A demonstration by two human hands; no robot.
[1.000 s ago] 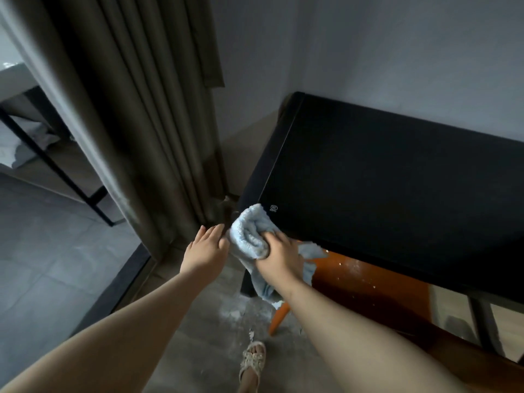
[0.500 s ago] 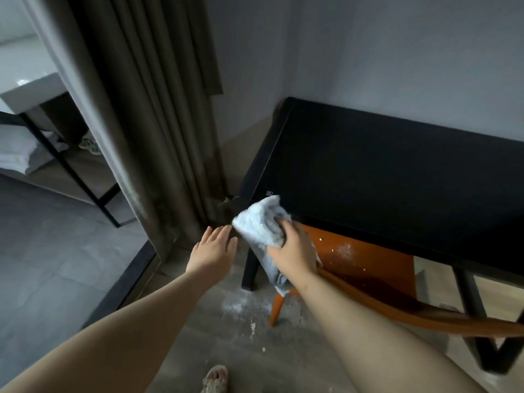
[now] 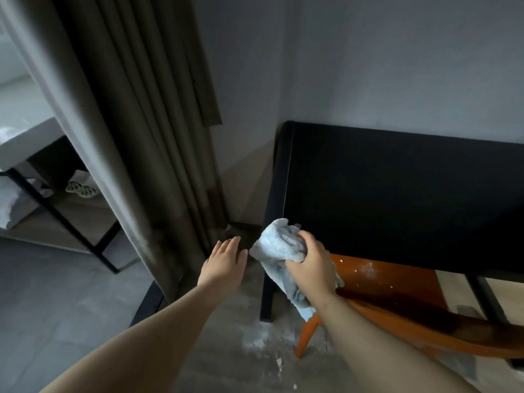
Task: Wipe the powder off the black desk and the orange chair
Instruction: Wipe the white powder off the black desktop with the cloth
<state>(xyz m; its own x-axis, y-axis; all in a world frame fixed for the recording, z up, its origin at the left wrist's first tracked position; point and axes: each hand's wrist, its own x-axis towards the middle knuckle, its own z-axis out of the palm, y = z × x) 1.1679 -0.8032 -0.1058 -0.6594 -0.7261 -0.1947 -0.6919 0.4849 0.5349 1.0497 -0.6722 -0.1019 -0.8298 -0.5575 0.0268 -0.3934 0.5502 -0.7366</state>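
The powder (image 3: 368, 268) lies as white specks on the seat of the orange chair (image 3: 397, 282), close under the front edge of the black bench (image 3: 397, 194). A bigger white patch (image 3: 255, 337) is on the floor (image 3: 198, 370), beside the front left leg of the bench and the orange front leg of the chair. The chair is pushed partly under the bench, with its curved back toward the person.

A light blue fluffy cloth (image 3: 279, 243) is at the near left corner of the bench. Its bunched top part lies against this corner, near a small white mark on the surface, and its lower part hangs down in front of the chair. The right hand (image 3: 312, 269) holds the cloth, with its fingers (image 3: 307, 240) curled tightly around the bunch. The left hand (image 3: 225, 265) is just beside the cloth, on its left, above the floor. Its fingers (image 3: 233, 244) are straight and close together, palm down, and it holds nothing.

The bench stands against a grey wall (image 3: 397, 66). To the left hangs a long brown curtain (image 3: 136, 137). Behind it is a black-framed shelf (image 3: 56, 219) with a pale shoe (image 3: 80, 189) on it.
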